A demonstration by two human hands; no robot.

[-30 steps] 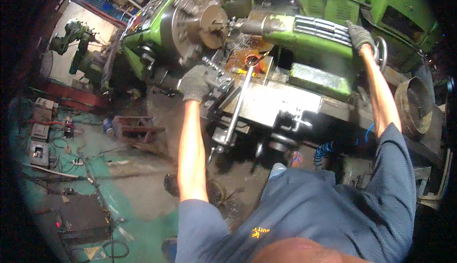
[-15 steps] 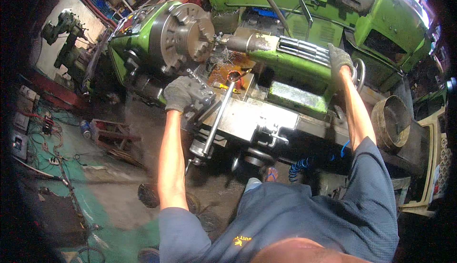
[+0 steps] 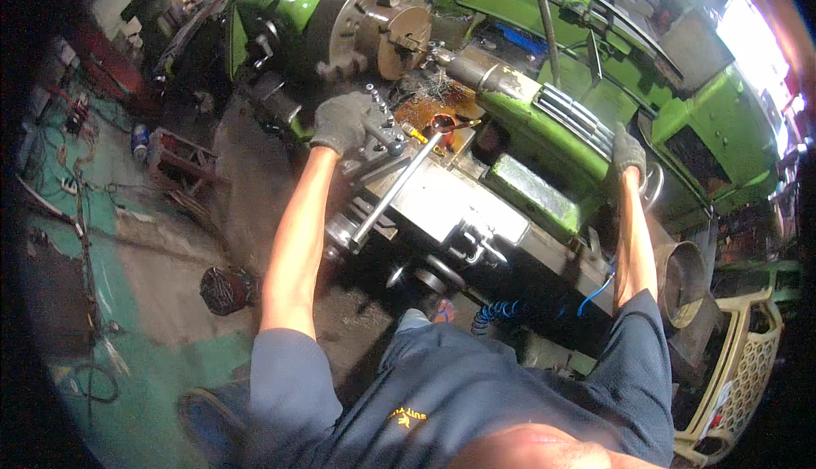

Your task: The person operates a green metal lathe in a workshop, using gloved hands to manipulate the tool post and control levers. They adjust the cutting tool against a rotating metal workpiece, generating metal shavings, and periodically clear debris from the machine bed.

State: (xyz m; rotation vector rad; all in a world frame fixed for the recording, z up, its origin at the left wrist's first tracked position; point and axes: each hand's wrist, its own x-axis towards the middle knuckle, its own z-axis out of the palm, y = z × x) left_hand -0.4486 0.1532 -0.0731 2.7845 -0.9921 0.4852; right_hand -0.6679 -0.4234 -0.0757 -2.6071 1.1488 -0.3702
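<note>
My left hand [image 3: 342, 119], in a grey work glove, closes around the dark handle [image 3: 379, 133] of the lathe's tool post. Its fingertips are mostly hidden. Just beyond it is the large round chuck [image 3: 365, 31] on the green headstock. My right hand [image 3: 629, 149], gloved too, lies with fingers stretched along the end of the green tailstock [image 3: 544, 129], beside the handwheel [image 3: 654, 184]. Between my hands, a shiny metal bar [image 3: 395, 193] slants over the cross slide, its far end near an orange-red cup [image 3: 443, 121].
Metal shavings [image 3: 433, 88] lie below the chuck. A coiled blue hose [image 3: 493, 314] hangs before the lathe bed. To the right stand a metal drum [image 3: 682, 282] and a cream-coloured frame [image 3: 738, 367]. Cables [image 3: 81, 206] and a rusty metal frame [image 3: 183, 159] lie on the floor at left.
The whole view has turned and shifted, so the lathe sits tilted further and more to the right. Both hands keep about the same places on the machine.
</note>
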